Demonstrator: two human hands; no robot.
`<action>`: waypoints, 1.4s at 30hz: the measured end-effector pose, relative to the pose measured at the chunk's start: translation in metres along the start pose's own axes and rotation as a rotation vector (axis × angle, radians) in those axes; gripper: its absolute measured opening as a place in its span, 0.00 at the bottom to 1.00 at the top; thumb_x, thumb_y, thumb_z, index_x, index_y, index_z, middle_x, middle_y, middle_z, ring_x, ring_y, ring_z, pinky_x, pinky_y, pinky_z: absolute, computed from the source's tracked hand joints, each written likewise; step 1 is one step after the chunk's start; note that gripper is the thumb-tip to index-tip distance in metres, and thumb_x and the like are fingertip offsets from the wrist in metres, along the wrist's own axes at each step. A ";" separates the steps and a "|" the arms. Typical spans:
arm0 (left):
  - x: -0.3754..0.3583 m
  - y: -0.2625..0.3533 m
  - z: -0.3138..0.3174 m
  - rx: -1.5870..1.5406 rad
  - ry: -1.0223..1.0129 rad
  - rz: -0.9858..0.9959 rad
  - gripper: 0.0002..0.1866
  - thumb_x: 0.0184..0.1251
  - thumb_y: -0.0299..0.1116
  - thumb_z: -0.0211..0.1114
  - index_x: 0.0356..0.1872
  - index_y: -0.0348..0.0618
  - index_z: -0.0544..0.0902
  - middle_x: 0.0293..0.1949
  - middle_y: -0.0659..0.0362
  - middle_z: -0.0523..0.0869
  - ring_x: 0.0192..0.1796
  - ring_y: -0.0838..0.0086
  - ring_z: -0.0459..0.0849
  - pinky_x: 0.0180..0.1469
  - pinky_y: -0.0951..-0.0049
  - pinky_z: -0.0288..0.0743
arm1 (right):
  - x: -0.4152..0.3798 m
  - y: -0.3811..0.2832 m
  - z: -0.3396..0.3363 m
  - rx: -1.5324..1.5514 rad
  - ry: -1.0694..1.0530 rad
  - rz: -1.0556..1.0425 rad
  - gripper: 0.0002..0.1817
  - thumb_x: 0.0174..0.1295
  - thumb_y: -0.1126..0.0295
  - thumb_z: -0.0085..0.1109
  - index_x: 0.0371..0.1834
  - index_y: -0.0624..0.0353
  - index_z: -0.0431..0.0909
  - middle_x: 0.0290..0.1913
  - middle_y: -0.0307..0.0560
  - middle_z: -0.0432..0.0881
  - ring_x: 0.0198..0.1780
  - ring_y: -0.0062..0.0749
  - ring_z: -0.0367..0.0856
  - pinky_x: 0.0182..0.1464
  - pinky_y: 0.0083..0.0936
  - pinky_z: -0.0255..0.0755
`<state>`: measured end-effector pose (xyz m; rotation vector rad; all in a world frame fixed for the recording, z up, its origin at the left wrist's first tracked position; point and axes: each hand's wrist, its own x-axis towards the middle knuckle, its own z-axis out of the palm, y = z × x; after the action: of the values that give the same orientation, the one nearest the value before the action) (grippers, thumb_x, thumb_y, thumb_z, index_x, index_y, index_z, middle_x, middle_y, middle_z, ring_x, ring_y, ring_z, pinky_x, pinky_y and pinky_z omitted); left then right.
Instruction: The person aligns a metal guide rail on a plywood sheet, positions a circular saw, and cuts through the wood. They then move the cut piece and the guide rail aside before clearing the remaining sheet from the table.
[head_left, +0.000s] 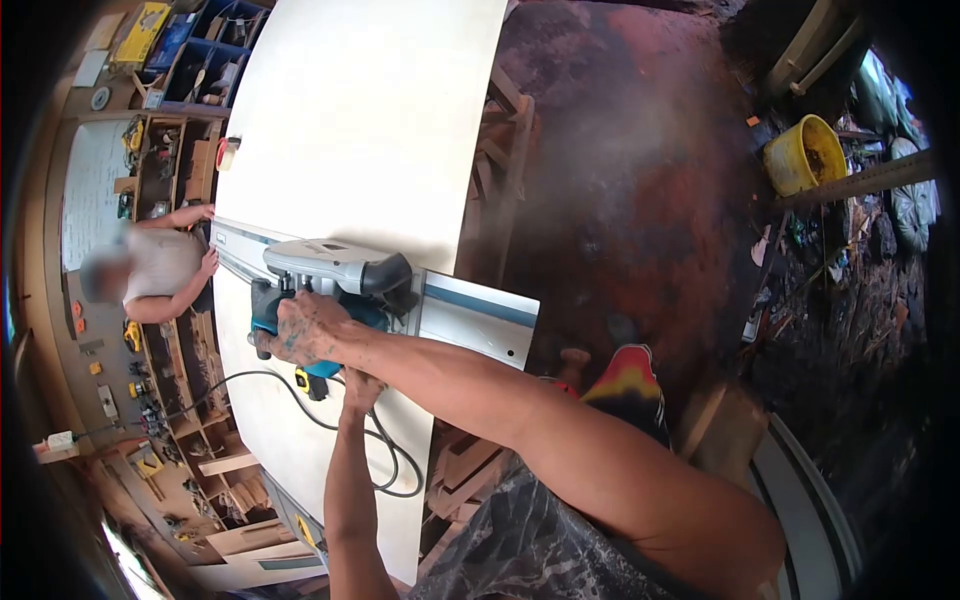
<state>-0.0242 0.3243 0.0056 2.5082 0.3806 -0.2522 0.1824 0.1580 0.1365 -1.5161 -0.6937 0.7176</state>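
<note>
A teal and grey track saw [340, 270] rests on a long guide rail [480, 314] that lies across a large white sheet [350, 110]. My right hand [305, 330] is closed on the saw's body, with bluish stains on the skin. Below it, partly hidden by my right forearm, my left hand [361, 388] is wrapped round the saw's lower side. A yellow and black tape measure [311, 384] sits on the sheet beside the saw. The black power cord [395, 440] loops over the sheet near my left forearm. The blade is out of sight.
Another person [165, 265] stands at the sheet's far edge, hands near the rail's end. Behind are shelves [165, 190] with tools and wood pieces. A wooden support [505, 165] shows under the sheet. A yellow bucket [805, 157] stands at the right, beside debris. Haze hangs over the floor.
</note>
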 end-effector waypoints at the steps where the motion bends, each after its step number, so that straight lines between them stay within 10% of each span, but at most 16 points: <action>1: -0.001 -0.009 0.002 0.071 0.019 0.014 0.32 0.60 0.37 0.71 0.67 0.41 0.78 0.64 0.47 0.81 0.70 0.51 0.72 0.74 0.45 0.54 | 0.002 0.000 -0.001 -0.009 -0.015 0.000 0.35 0.66 0.37 0.56 0.28 0.64 0.88 0.28 0.56 0.87 0.31 0.44 0.88 0.38 0.41 0.83; 5: -0.002 -0.028 0.000 0.031 -0.047 -0.042 0.34 0.60 0.42 0.72 0.69 0.42 0.77 0.69 0.45 0.76 0.75 0.46 0.63 0.76 0.41 0.43 | 0.013 0.000 0.004 -0.067 -0.038 0.002 0.35 0.67 0.37 0.55 0.31 0.64 0.88 0.32 0.57 0.88 0.35 0.45 0.89 0.41 0.40 0.83; 17: -0.008 -0.068 -0.021 -0.229 -0.096 -0.224 0.29 0.67 0.39 0.71 0.66 0.37 0.79 0.68 0.42 0.76 0.72 0.47 0.69 0.74 0.49 0.61 | 0.023 -0.003 -0.001 0.028 -0.052 -0.034 0.34 0.67 0.37 0.56 0.31 0.62 0.88 0.35 0.56 0.88 0.40 0.50 0.89 0.46 0.44 0.84; 27: -0.002 -0.051 -0.015 -0.135 0.010 -0.139 0.25 0.84 0.46 0.49 0.71 0.42 0.77 0.73 0.45 0.70 0.74 0.50 0.65 0.78 0.55 0.57 | 0.048 -0.011 0.005 -0.104 -0.125 -0.009 0.42 0.72 0.34 0.47 0.51 0.72 0.85 0.55 0.68 0.86 0.57 0.56 0.87 0.61 0.47 0.80; 31: -0.003 -0.013 -0.017 -0.178 0.080 -0.118 0.33 0.85 0.55 0.45 0.74 0.37 0.71 0.73 0.48 0.72 0.74 0.55 0.69 0.77 0.57 0.61 | 0.092 0.012 0.049 -0.381 -0.224 -0.179 0.28 0.80 0.45 0.38 0.67 0.47 0.80 0.53 0.58 0.86 0.55 0.48 0.87 0.59 0.42 0.79; 33: -0.002 0.001 -0.018 -0.158 0.112 -0.164 0.33 0.84 0.55 0.46 0.75 0.38 0.70 0.75 0.46 0.70 0.75 0.52 0.66 0.78 0.56 0.58 | 0.102 0.019 0.063 -0.289 -0.100 -0.186 0.34 0.74 0.38 0.47 0.52 0.60 0.86 0.50 0.65 0.88 0.53 0.53 0.89 0.58 0.43 0.82; 37: -0.007 0.015 -0.017 -0.123 0.183 -0.284 0.35 0.83 0.55 0.49 0.79 0.41 0.67 0.78 0.42 0.68 0.77 0.45 0.59 0.80 0.55 0.53 | 0.104 -0.002 0.053 -0.307 -0.098 -0.078 0.32 0.76 0.39 0.44 0.52 0.55 0.87 0.45 0.60 0.89 0.52 0.52 0.89 0.57 0.43 0.81; 39: -0.007 0.021 -0.008 0.026 0.266 -0.298 0.40 0.76 0.55 0.60 0.78 0.36 0.66 0.77 0.42 0.69 0.77 0.43 0.61 0.79 0.53 0.56 | 0.098 -0.018 0.043 -0.163 0.013 -0.003 0.42 0.67 0.30 0.53 0.34 0.67 0.88 0.39 0.64 0.90 0.50 0.57 0.89 0.58 0.43 0.81; 42: 0.002 0.036 0.004 0.100 0.418 -0.314 0.51 0.60 0.52 0.76 0.77 0.29 0.66 0.74 0.37 0.71 0.75 0.40 0.64 0.78 0.48 0.60 | 0.115 -0.014 0.056 -0.160 0.017 0.003 0.43 0.65 0.27 0.54 0.35 0.64 0.88 0.40 0.63 0.90 0.48 0.55 0.90 0.56 0.42 0.82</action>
<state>-0.0106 0.2936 0.0203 2.5837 0.9530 0.1427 0.2100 0.2833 0.1436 -1.6676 -0.7505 0.6631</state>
